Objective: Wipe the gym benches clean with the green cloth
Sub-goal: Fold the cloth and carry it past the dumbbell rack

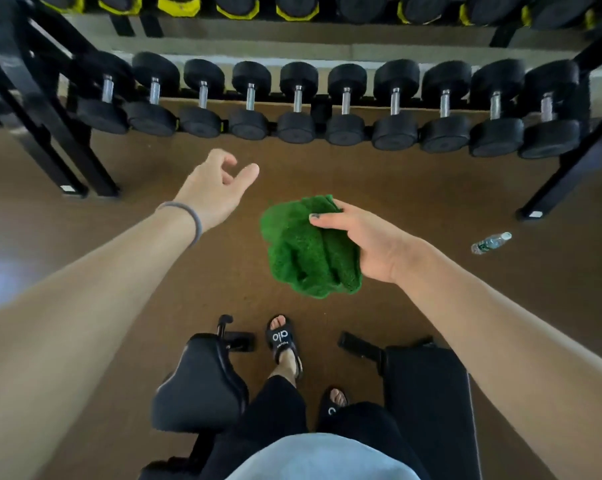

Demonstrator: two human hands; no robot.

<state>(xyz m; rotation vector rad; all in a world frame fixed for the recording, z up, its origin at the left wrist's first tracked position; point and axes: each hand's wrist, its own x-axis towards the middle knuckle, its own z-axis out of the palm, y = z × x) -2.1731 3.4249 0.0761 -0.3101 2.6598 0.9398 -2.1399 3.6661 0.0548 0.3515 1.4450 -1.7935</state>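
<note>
Above the brown gym floor (pixel 85 271), the right hand (pixel 365 240) grips the bunched green terry cloth (pixel 306 251); the left hand (pixel 216 188) hangs loose-fingered, holding nothing. Two black padded benches (pixel 199 386) flank the sandalled feet (pixel 284 344) near. Far: black dumbbell rack (pixel 297 105); right, a plastic bottle (pixel 491 242)

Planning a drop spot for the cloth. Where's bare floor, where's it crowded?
Bare: brown floor between the dumbbell rack and the hands, left of the water bottle. Crowded: near the feet, between the left bench and right bench.
</note>
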